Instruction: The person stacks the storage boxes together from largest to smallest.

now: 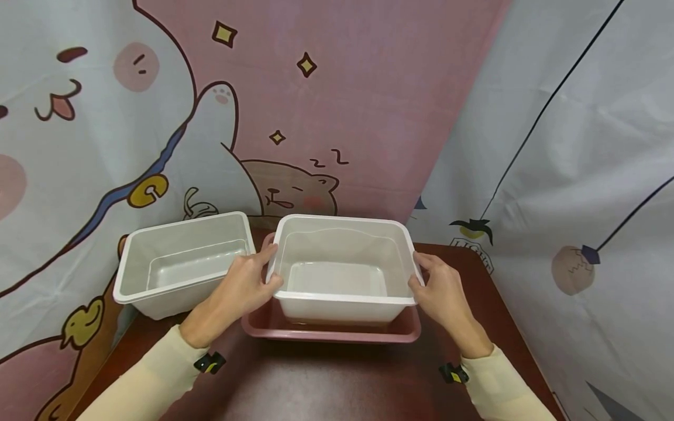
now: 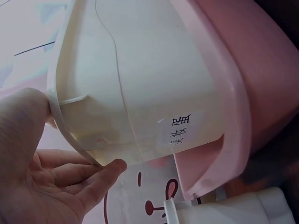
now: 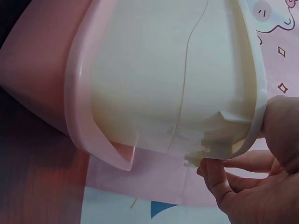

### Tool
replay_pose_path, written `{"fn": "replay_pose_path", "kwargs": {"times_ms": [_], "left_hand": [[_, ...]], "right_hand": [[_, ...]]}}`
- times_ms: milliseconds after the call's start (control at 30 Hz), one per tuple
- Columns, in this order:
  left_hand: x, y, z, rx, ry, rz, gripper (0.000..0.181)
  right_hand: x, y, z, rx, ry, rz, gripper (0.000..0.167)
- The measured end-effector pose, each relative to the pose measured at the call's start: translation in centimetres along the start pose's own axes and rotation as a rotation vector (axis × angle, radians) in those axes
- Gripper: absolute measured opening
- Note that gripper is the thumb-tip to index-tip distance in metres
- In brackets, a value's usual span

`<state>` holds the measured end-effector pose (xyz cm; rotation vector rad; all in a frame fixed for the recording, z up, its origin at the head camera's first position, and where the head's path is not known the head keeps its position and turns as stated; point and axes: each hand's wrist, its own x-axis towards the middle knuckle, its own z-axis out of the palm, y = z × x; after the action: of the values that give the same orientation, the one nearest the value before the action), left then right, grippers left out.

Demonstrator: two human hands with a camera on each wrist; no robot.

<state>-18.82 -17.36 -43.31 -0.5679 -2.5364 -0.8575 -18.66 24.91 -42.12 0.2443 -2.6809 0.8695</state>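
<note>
A white plastic bin point(image 1: 337, 313) sits partly inside a pink bin point(image 1: 332, 335), its rim well above the pink one. My left hand point(image 1: 246, 283) grips the white bin's left end by the rim, thumb on the near side of it. At the opposite end my right hand point(image 1: 441, 290) holds the rim in the same way. The white bin's inside looks bare. On its left end wall, the left wrist view has a label point(image 2: 180, 128) with handwritten characters. Whether its base touches the pink bin's floor is hidden.
A second white bin point(image 1: 184, 292) stands to the left, slightly turned, close by my left hand. All of them are on a dark reddish-brown table point(image 1: 316, 380). A cartoon-printed curtain point(image 1: 368, 117) hangs behind the table and along its sides.
</note>
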Motion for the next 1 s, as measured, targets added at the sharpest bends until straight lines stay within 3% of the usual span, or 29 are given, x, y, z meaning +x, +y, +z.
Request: {"fn": "replay_pose_path", "kwargs": {"times_ms": [333,700,1000], "left_hand": [[-0.1,-0.6,0.6,-0.014,-0.023,-0.027,0.067],[-0.6,-1.3,1.0,0.027,0.012,0.018,0.066],[-0.8,-1.7,1.4,0.048,0.006,0.017,0.065]], "right_hand": [[0.0,0.4,0.7,-0.005,0.006,-0.012,0.054],[-0.1,0.4,1.3,-0.001,-0.001,-0.006,0.054],[-0.3,0.6,1.8,0.008,-0.015,-0.005,0.055]]}}
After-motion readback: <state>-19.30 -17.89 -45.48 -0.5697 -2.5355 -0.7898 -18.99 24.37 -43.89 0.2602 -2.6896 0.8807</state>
